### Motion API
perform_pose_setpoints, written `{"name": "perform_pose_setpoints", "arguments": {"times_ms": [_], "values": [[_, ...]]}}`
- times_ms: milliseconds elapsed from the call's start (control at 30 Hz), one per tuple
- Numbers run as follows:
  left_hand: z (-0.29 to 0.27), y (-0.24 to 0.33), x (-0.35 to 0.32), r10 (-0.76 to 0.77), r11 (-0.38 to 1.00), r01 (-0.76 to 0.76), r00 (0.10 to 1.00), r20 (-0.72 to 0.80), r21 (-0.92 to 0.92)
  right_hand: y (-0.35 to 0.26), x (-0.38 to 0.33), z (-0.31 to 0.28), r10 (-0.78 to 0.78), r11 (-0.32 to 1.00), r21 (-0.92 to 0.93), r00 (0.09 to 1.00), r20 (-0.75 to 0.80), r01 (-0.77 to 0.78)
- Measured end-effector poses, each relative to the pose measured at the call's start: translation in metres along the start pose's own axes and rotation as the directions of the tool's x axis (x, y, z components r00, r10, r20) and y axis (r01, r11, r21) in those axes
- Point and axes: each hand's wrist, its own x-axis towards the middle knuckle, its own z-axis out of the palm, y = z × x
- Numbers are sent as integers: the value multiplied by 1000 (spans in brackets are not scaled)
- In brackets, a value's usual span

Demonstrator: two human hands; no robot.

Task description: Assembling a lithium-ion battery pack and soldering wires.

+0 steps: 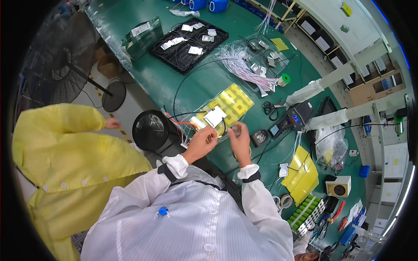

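Note:
My left hand (pixel 202 144) is at the near edge of the green bench with its fingers pinched together; what lies between them is too small to make out. Close by on its right, my right hand (pixel 240 142) has thumb and fingers apart, with nothing visible between them. Just beyond both hands, a white rectangular circuit module (pixel 214 116) rests on a pale yellow battery pack (pixel 200 123). Red wires (pixel 180 122) and a black cable run from its left side. Under it, a yellow patterned sheet (pixel 236 103) stretches away across the bench.
A black tray (pixel 190 45) of white modules lies farther back, beside a bundle of white wires (pixel 244 65). Right of my hands are scissors (pixel 273 110), a soldering station (pixel 294 116) and yellow sheets (pixel 301 176). A person in yellow (pixel 78 150) stands left, by a black stool (pixel 150 129).

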Motion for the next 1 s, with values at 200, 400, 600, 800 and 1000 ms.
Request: {"name": "perform_pose_setpoints", "arguments": {"times_ms": [200,400,600,800,1000], "values": [[-5,-12,-9,-182,967,164,980,-81,-193,-35,10,-6,-369,880,-146,843,391,452],[-9,-19,-5,-196,955,180,979,-48,-237,-29,15,7,-346,892,-130,841,416,432],[-18,-17,8,-64,997,67,994,-90,26,-18,11,15,-162,986,23,917,364,165],[-25,-18,30,159,941,-125,984,-85,316,-7,20,16,-27,980,188,903,430,-60],[-107,-19,78,161,838,7,952,-259,545,2,27,-9,-1,987,136,830,558,-91]]}}
